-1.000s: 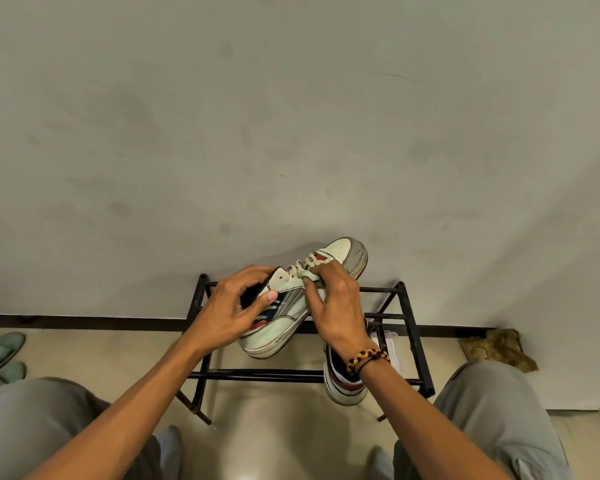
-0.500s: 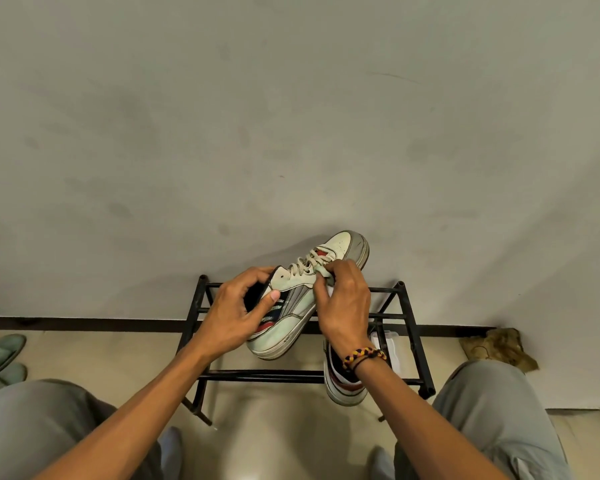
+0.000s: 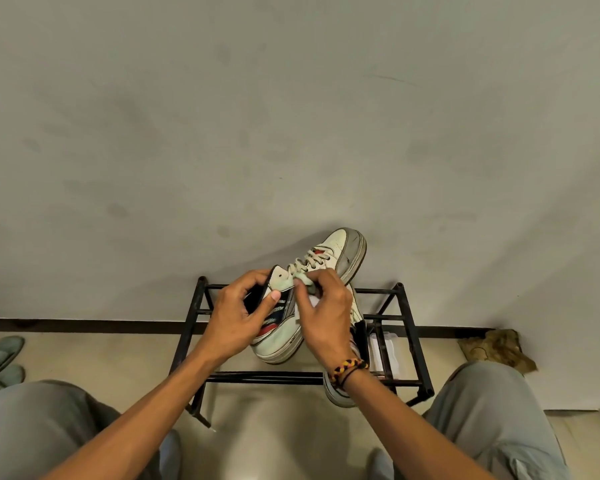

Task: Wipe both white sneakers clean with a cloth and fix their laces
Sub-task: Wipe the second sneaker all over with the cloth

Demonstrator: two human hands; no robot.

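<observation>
Gripping item one, a white sneaker (image 3: 321, 268), the left hand (image 3: 238, 320) sits at centre frame in the head view — fingers curled over the collar into the opening, thumb pressed on the striped side panel. Sneaker is held up off the rack (image 3: 413, 351), toe pointing to the upper right, sole edge grey and scuffed, heel low beside the left wrist.

Right hand (image 3: 326, 317): just right of the left hand, fingers bunched and clamped on a pale lace end (image 3: 300, 279) at the top eyelets; a white patch shows under the palm, but whether it is a cloth cannot be told. Laces (image 3: 309, 259) run criss-cross up the tongue toward the toe. Braided band (image 3: 347, 368) — black, yellow, red — on the right wrist.

Item two, second sneaker (image 3: 340, 393): on the rack below the right wrist, mostly hidden by that hand and forearm, heel toward the bottom of the frame.

Rack: black metal bars, low on the floor against the wall (image 3: 291, 116), centre to lower right of frame.

Surroundings: grey-trousered knees (image 3: 35, 427) in both lower corners; a brownish crumpled rag (image 3: 496, 348) on the floor at the right edge by the baseboard; green slippers (image 3: 0, 358) at the left edge.
</observation>
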